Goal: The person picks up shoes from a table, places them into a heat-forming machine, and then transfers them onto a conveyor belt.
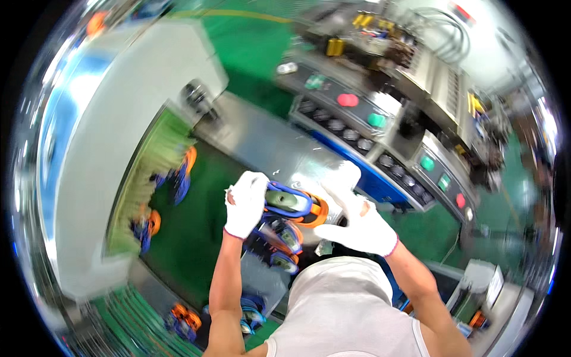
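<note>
Both of my hands wear white work gloves. My left hand (247, 202) is closed on one end of a blue and orange shoe (289, 201), whose grey-green inside faces up. At the shoe's orange end, my right hand (360, 223) is open, thumb and fingers spread, blurred by motion. I cannot tell whether it touches the shoe. Below the held shoe, more blue and orange shoes (279, 238) lie close together near my body, partly covered by it.
A metal ledge (267, 137) runs ahead of my hands. Beyond it stands a machine with a button panel (351, 110). At left, a pale machine housing (113, 131) has a green bristly opening with shoes (181, 175) by it. More shoes (183, 321) sit at lower left.
</note>
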Demonstrator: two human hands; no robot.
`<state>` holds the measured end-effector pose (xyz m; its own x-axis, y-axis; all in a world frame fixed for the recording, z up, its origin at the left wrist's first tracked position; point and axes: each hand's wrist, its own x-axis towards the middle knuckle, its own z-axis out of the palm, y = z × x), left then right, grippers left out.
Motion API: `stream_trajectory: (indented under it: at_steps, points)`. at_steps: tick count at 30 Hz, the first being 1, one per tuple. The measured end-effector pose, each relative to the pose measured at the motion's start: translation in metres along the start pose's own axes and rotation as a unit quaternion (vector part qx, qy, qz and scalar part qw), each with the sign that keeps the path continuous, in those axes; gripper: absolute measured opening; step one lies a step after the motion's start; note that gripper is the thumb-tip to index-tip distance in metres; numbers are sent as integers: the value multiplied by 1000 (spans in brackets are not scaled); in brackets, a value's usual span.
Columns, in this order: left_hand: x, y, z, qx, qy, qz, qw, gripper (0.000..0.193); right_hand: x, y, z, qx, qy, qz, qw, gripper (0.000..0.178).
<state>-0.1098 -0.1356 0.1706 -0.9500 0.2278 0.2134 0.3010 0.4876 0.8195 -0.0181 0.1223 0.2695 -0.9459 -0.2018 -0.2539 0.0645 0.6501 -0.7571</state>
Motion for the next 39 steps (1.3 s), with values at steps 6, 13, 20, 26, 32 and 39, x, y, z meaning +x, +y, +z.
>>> stream_trajectory:
  at_steps: [6, 13, 20, 26, 32, 39]
  points:
    - [70, 185, 158, 92, -221, 347, 907, 20, -35, 104, -72, -33, 145, -38, 988, 50]
    - [99, 370, 294, -130, -166, 495, 843, 37, -178, 203, -141, 393, 299, 93, 864, 61]
    - [148, 390, 431, -152, -236, 249, 927, 48, -276, 267, -120, 697, 444, 19, 563, 48]
    - [186, 401, 549, -98, -266, 131, 950, 66, -284, 288, -135, 664, 577, 29, 474, 52]
    - [204, 401, 637, -33, -269, 90, 958, 76, -299, 285, -115, 632, 638, 45, 437, 40]
    - [244, 354, 729, 91, -243, 16, 966, 66, -290, 264, -91, 610, 655, 137, 425, 64]
